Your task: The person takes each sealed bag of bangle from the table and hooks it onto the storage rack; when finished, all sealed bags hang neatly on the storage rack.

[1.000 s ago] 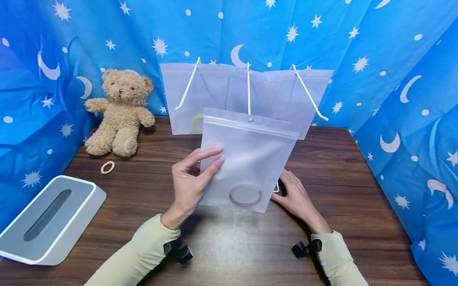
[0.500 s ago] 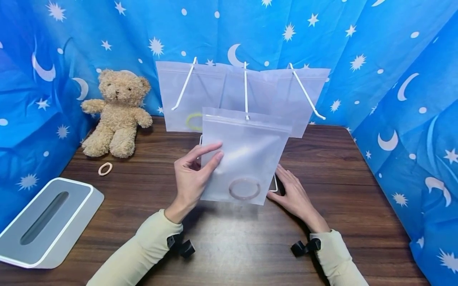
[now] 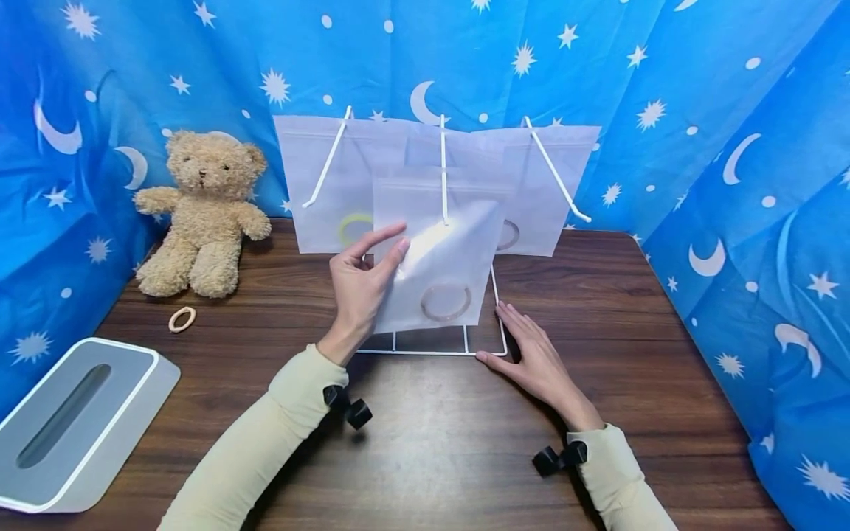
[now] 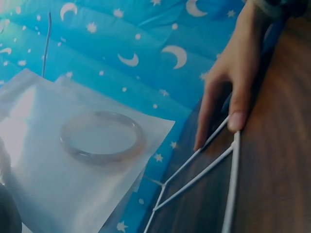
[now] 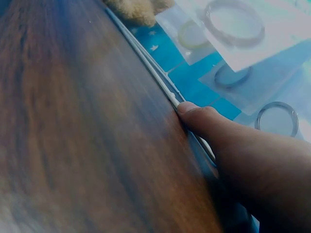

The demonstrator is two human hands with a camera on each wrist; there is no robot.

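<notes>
My left hand (image 3: 358, 287) pinches the left edge of a frosted zip bag (image 3: 451, 254), thumb in front. A pale brownish bangle (image 3: 445, 302) lies in its lower part, also large in the left wrist view. The middle prong (image 3: 443, 162) of a white wire rack shows in front of the bag's upper part, its tip pointing toward me. My right hand (image 3: 538, 361) rests at the front right corner of the rack's base (image 3: 425, 353). Its thumb touches the front bar and its extended fingers lie along the side bar.
Frosted bags hang behind, one at left (image 3: 325, 169) with a yellow-green bangle, one at right (image 3: 551, 177) with a darker bangle. At left are a teddy bear (image 3: 206, 214), a small wooden ring (image 3: 182, 319) and a grey tissue box (image 3: 86, 420). A blue curtain (image 3: 505, 44) surrounds the table.
The held bag has moved up and away from me along the middle prong, whose front end now shows before it. The rack's base has come into sight. My right hand stays at the corner.
</notes>
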